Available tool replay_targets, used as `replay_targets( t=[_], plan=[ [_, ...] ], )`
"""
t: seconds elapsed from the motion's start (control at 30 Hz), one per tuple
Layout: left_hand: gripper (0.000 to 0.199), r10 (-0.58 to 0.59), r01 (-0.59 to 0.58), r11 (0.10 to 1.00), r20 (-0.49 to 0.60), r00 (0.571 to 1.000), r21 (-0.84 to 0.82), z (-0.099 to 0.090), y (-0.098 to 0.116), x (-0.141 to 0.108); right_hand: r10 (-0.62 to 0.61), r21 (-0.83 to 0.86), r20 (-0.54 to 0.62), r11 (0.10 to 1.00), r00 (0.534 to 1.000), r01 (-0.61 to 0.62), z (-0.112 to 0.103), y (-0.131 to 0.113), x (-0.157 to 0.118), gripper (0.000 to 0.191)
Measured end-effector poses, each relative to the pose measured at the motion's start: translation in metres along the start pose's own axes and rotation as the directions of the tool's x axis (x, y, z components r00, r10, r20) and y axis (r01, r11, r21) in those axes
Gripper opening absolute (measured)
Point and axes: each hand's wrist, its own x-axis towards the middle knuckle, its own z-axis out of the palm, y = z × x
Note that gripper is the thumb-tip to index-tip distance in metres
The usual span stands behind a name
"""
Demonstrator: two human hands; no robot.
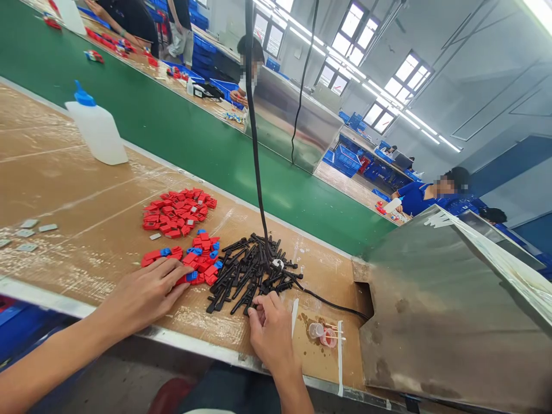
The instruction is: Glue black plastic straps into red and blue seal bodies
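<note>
My left hand reaches over a cluster of red toy parts with blue pieces. Its thumb and index finger close around one red part at the near side of the cluster. At the near edge of a heap of black toy guns is my right hand, fingers curled and pinched at the end of one gun. Its palm side is partly hidden. Behind the red-and-blue cluster sits a pile of plain red parts.
A white squeeze bottle with a blue cap stands at the left. A black cable hangs into the guns and runs to a metal housing. Small cups with cotton swabs lie right. A green conveyor belt runs behind; people sit beyond.
</note>
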Motion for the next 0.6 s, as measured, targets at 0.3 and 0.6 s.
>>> replay_targets(
  t=[0.3, 0.6],
  plan=[
    [0.027, -0.129, 0.115, 0.97, -0.051, 0.99, -0.214, -0.008, 0.013, 0.006, -0.167, -0.284, 0.323, 0.922, 0.932, 0.263, -0.006, -0.02, 0.025, 0.024],
    [0.04, -0.565, 0.47, 0.267, 0.258, 0.783, -0.841, -0.026, 0.029, 0.006, -0.249, -0.28, 0.445, 0.873, 0.86, 0.398, -0.009, -0.026, 0.047, 0.024]
  ],
)
